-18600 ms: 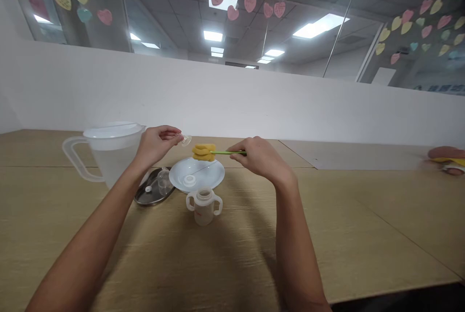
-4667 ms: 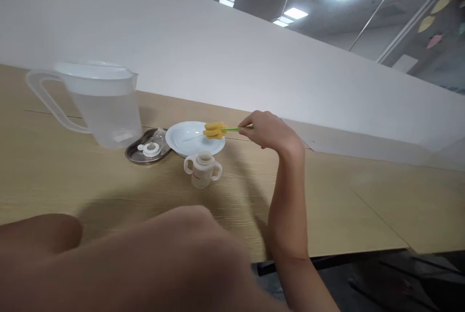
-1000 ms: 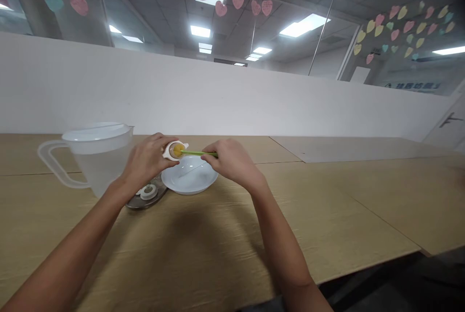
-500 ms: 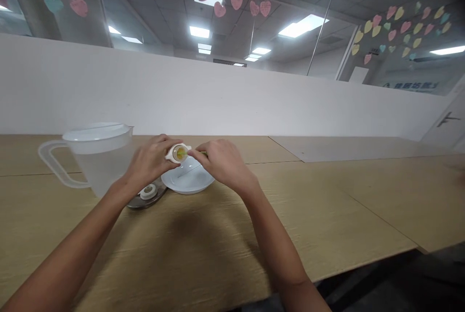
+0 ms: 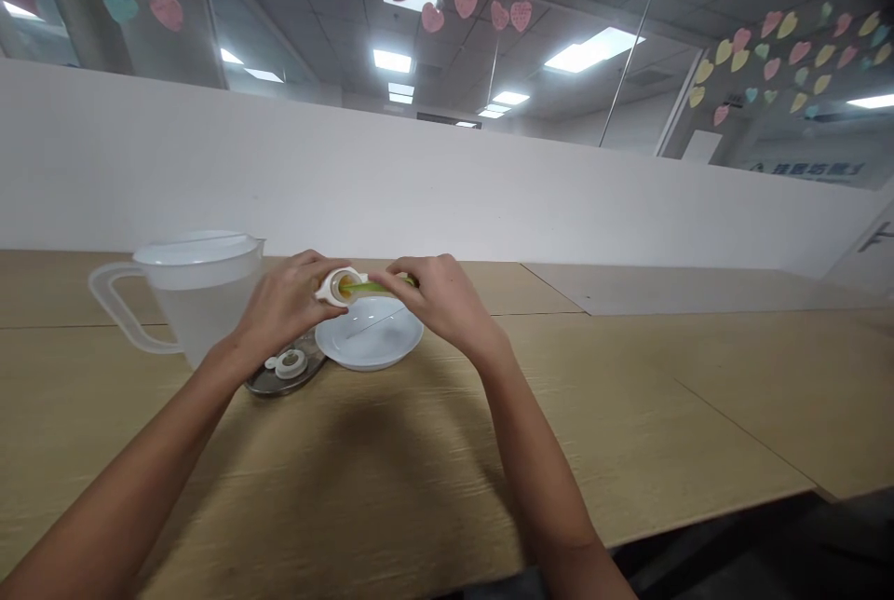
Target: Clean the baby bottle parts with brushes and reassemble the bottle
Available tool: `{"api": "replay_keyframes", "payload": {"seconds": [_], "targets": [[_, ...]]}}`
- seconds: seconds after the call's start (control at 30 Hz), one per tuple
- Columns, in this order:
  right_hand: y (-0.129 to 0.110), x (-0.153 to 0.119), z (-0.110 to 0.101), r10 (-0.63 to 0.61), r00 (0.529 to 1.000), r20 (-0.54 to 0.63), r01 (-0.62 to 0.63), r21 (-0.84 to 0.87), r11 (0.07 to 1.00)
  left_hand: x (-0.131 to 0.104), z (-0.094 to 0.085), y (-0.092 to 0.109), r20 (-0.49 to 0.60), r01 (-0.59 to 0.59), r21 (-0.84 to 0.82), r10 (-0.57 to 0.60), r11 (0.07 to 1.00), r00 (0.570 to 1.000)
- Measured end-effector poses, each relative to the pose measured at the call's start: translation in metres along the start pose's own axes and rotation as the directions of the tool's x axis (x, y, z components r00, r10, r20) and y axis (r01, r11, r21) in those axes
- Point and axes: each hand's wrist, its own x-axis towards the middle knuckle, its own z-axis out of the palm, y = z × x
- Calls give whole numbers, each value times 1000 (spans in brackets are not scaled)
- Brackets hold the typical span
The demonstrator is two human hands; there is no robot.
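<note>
Head view: the left hand is clasping the two-handled bottle off the counter, near the white bowl, its mouth facing rightward. The right hand's grip is pinching the green-handled sponge brush, whose yellow head is sitting inside the bottle. A lidded pitcher is standing leftward.

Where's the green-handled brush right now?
Head view, just left of centre: the green-handled brush is in the right hand, its yellow head inside the bottle held by the left hand.
</note>
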Motion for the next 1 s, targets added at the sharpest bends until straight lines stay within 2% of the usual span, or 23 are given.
{"api": "replay_keyframes", "payload": {"seconds": [0.23,0.33,0.43,0.57,0.7,0.87,1.0], "targets": [[-4,-5,-4,163,986,43,-161,-46,986,0,-5,-9,-51,57,74,-54,996,997],[-6,-5,-1,176,981,81,-176,-9,984,-1,-6,-9,-68,51,82,-45,995,997],[-8,-5,0,139,978,158,-157,110,981,-1,-5,-9,-91,32,74,-25,997,996],[-12,-6,1,15,966,257,-93,296,951,-3,-3,-6,-123,38,80,-28,996,992],[-16,-6,7,-31,946,322,-84,336,938,-3,-3,-2,-81,67,115,-58,991,995],[-22,-7,8,-73,953,294,2,236,972,-2,4,0,33,-3,98,0,995,999],[-23,-7,7,-20,978,206,26,-25,999,-5,14,2,102,-57,62,50,996,994]]}}
